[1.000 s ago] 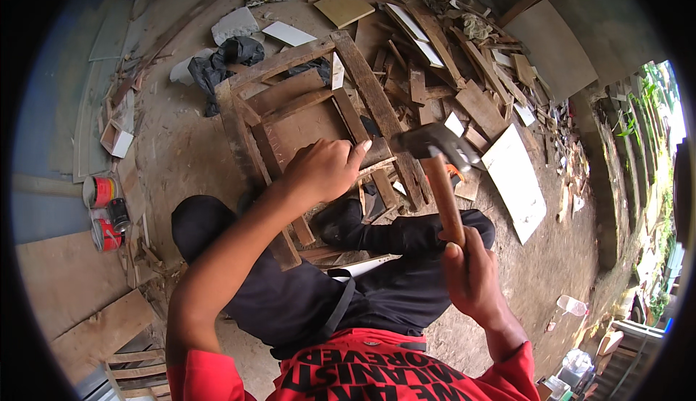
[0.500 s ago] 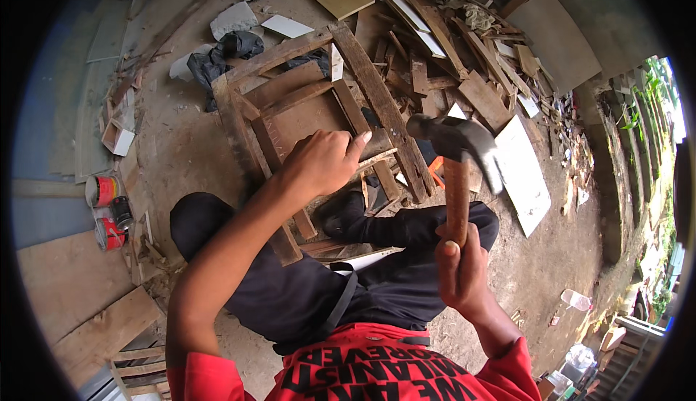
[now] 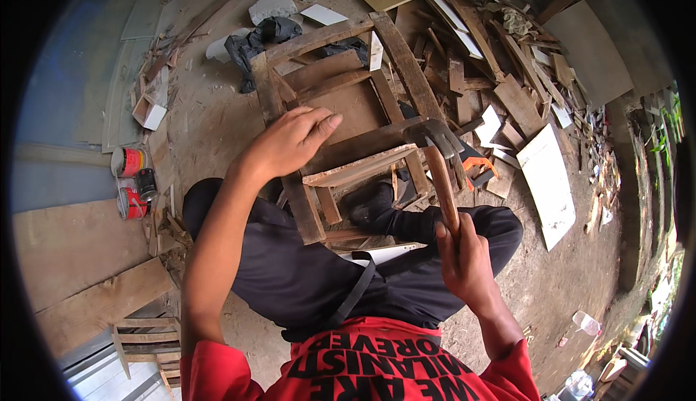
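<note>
My right hand (image 3: pixel 464 256) grips a claw hammer (image 3: pixel 444 191) by its brown wooden handle. The hammer's dark metal head is at the right end of a dark crossbar (image 3: pixel 362 145) on an old wooden frame (image 3: pixel 409 68); whether they touch I cannot tell. This frame lies between my legs, with side rails, several crosspieces and a brown panel inside. Over its left rail, near the crossbar's left end, my left hand (image 3: pixel 290 140) is curled, thumb close to the index finger; the other fingertips are hidden. A pale-edged strip (image 3: pixel 359 165) runs just below the crossbar.
Scrap boards (image 3: pixel 518 100) are heaped at the far right, with a white panel (image 3: pixel 547 187) nearer. An orange-and-black tool (image 3: pixel 475 169) lies beside the frame. Black plastic (image 3: pixel 261 42) sits beyond it. Paint cans (image 3: pixel 132 184) stand at left; a slatted wooden piece (image 3: pixel 148 339) is lower left.
My left hand has moved left along the crossbar to the frame's left side. The hammer head has come down and left onto or near the crossbar's right end. The view has shifted slightly.
</note>
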The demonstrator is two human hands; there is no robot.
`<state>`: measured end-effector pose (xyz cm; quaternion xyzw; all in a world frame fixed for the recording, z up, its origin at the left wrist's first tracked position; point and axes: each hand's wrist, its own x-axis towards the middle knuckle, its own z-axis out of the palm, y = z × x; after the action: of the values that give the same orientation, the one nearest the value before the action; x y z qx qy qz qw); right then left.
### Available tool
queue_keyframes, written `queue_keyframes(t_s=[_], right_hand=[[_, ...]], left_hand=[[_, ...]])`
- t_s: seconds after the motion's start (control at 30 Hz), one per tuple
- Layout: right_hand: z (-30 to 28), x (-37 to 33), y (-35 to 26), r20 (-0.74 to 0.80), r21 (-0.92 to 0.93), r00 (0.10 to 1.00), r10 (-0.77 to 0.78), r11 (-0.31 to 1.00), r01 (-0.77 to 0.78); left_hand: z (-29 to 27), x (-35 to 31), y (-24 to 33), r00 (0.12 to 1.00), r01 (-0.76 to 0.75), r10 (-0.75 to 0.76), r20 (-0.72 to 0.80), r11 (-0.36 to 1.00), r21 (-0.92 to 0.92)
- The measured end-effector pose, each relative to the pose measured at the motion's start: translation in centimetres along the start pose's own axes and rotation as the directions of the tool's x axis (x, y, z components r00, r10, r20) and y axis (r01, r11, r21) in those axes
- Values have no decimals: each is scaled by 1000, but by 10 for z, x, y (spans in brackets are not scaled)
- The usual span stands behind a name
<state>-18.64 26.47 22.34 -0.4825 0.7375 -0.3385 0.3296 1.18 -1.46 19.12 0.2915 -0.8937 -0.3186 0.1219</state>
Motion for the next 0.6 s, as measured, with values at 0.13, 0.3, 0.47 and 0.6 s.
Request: queue_keyframes(t_s=[0.13,0.3,0.47,0.6], right_hand=[[9,11,-25,163,75,985,-50,996,38],[4,21,-44,356,-17,933,-46,998,56],[10,5,-40,145,64,945,-293,956,286],[18,17,-35,386,-63,921,-57,994,88]], left_hand=[[-5,13,0,989,6,-26,148,991,131],[-3,20,-5,985,-43,0,173,967,250],[0,19,-2,992,-64,34,123,967,248],[3,15,-6,994,-48,21,108,964,261]])
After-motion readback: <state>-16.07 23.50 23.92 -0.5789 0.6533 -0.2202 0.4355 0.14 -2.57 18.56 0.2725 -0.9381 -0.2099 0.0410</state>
